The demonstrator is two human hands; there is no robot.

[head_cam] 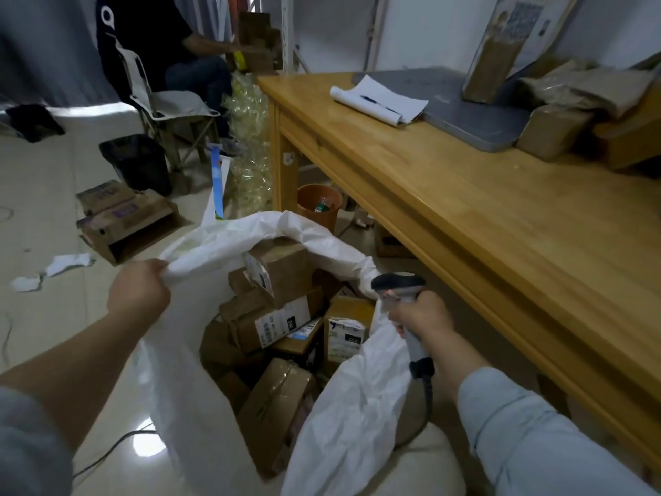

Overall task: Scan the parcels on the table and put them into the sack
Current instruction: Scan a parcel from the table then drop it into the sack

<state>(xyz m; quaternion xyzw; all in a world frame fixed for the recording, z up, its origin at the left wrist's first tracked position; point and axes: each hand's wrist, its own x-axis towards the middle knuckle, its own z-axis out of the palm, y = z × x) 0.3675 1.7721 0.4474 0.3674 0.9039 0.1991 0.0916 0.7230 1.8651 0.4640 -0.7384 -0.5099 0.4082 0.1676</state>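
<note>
A white sack stands open on the floor beside the wooden table. Several brown cardboard parcels with white labels lie piled inside it. My left hand is closed on the sack's left rim and holds it up. My right hand grips a grey handheld scanner by its handle and also pinches the sack's right rim; the scanner's cable hangs down. More brown parcels lie at the table's far right.
On the table lie a grey board and a notepad with a pen. An orange bin stands under the table. Flattened boxes lie on the floor at left. A seated person works at the back.
</note>
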